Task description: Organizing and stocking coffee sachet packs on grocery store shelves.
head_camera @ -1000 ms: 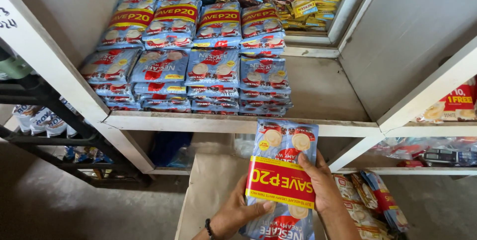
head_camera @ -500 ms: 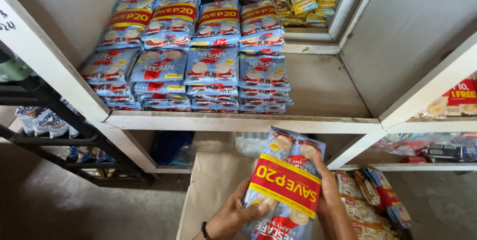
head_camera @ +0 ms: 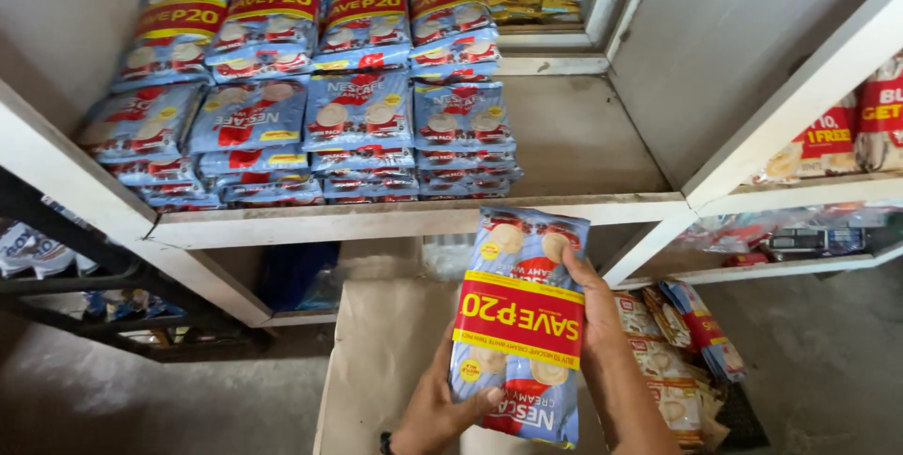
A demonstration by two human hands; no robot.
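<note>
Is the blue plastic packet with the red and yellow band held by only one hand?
No, the left hand and right hand grip the blue plastic packet.

Blue plastic pack of coffee sachets (head_camera: pixel 520 323), printed with cups and crossed by a red-and-yellow band. Held upside down and roughly upright, tilted slightly, below the front edge of the white shelf (head_camera: pixel 423 220). Gripped at the lower left corner by the left hand (head_camera: pixel 442 408) and along the right edge by the right hand (head_camera: pixel 602 323).
</note>
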